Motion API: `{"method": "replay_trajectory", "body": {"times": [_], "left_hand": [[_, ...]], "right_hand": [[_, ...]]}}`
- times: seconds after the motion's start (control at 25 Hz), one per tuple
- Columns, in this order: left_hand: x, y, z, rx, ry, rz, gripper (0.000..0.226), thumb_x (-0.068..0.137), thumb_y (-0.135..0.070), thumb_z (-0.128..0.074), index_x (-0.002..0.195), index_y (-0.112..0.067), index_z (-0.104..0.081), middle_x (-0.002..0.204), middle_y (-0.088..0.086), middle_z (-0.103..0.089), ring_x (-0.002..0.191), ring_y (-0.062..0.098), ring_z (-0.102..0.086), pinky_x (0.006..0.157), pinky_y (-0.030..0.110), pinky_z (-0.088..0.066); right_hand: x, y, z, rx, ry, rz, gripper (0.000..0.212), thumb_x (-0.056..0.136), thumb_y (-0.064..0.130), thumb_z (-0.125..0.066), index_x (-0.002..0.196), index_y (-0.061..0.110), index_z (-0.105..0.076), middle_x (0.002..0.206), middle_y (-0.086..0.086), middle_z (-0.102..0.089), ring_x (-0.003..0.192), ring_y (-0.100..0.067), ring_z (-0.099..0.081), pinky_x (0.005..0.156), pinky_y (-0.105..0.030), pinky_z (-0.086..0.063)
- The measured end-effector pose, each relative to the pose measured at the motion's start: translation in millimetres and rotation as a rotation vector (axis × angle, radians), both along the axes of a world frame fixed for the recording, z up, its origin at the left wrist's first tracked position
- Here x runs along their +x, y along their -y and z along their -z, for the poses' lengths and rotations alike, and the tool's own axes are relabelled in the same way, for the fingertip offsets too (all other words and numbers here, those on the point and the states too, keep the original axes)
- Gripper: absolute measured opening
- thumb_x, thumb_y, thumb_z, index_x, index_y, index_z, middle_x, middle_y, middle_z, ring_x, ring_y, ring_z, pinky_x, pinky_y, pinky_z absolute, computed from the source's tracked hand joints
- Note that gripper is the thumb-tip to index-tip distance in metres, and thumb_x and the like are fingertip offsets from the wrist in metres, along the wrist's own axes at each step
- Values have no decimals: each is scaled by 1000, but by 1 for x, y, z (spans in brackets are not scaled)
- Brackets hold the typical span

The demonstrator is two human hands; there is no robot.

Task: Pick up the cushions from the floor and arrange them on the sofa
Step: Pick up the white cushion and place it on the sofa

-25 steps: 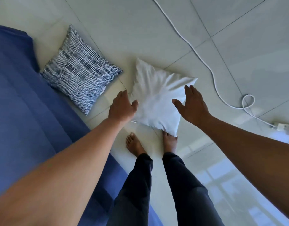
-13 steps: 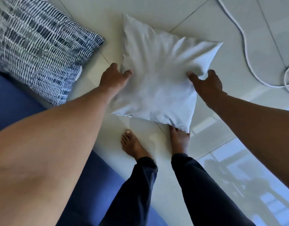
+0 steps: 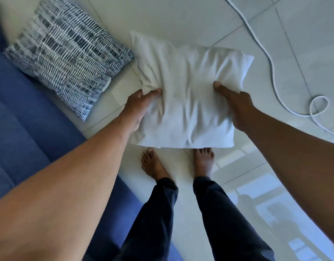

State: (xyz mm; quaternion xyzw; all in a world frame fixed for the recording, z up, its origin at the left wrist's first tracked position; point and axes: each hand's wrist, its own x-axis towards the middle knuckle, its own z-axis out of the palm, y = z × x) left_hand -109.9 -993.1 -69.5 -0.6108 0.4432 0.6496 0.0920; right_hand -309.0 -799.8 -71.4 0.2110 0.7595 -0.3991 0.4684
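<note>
Both hands now clamped on white cushion point(image 3: 188, 95), left hand point(image 3: 139, 108) & right hand point(image 3: 236, 108) gripping its sides, above feet. Patterned cushion point(image 3: 68, 59) on floor at 10 o'clock, beside sofa point(image 3: 25, 129). Neither placed yet.

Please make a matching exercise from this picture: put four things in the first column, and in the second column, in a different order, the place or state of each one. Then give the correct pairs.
Column 1
1. white cushion
2. patterned cushion
3. white cable
4. sofa

Column 2
A. blue, along the left edge of the view
B. gripped on both sides, by the left hand and the right hand
C. lies on the floor beside the sofa, touched by no hand
D. runs across the tiles on the right and ends in a loop

Pairs: 1-B, 2-C, 3-D, 4-A
</note>
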Motion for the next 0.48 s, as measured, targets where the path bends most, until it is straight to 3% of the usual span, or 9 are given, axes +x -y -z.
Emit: {"method": "replay_trajectory", "body": {"times": [0.2,0.4,0.48], "left_hand": [[30,6,-139,-66,-68,-132,34,92,-37,-76,122,-21,-72,113,-1,-80,95,13,-76,71,25,-54],[52,17,-283,-144,-144,-295,23,91,-28,-79,113,-22,-75,104,-4,-82,85,7,-78,69,21,-59],[66,23,-341,-188,-178,-342,32,91,-27,-79,121,-15,-75,111,1,-82,94,13,-79,77,25,-62]], "right_hand": [[3,37,-146,-100,-104,-150,73,70,55,-90,125,12,-68,111,6,-73,107,-19,-71,96,-34,-55],[12,72,-291,-197,-192,-264,67,70,57,-89,120,17,-71,113,7,-75,102,-12,-72,88,-28,-58],[19,85,-346,-257,-207,-292,65,72,55,-89,121,16,-70,111,7,-75,102,-11,-72,88,-27,-57]]}}
